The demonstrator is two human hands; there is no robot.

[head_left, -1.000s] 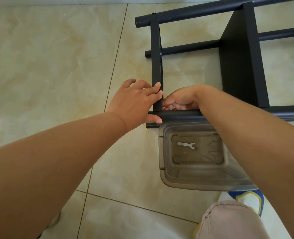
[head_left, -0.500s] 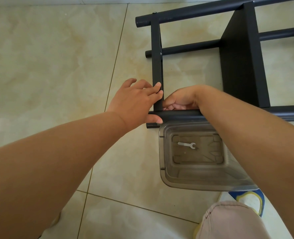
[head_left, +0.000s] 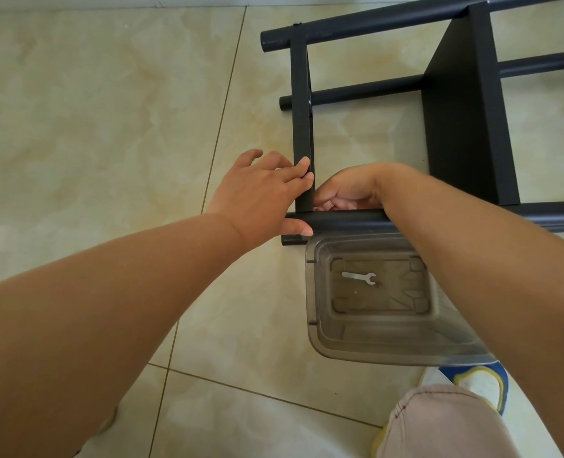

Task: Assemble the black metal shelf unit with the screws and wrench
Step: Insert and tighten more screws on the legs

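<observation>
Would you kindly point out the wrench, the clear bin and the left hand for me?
wrench (head_left: 360,277): head view, middle of its flat handle.
clear bin (head_left: 312,299): head view, its left wall.
left hand (head_left: 257,196): head view, back of the hand.

— Are you making out any writing, a label, a brand or a number anywhere down there?

— No, nothing is showing that I can read.

— Not even a sign or a stamped figure?

— None is appearing in this view.
</observation>
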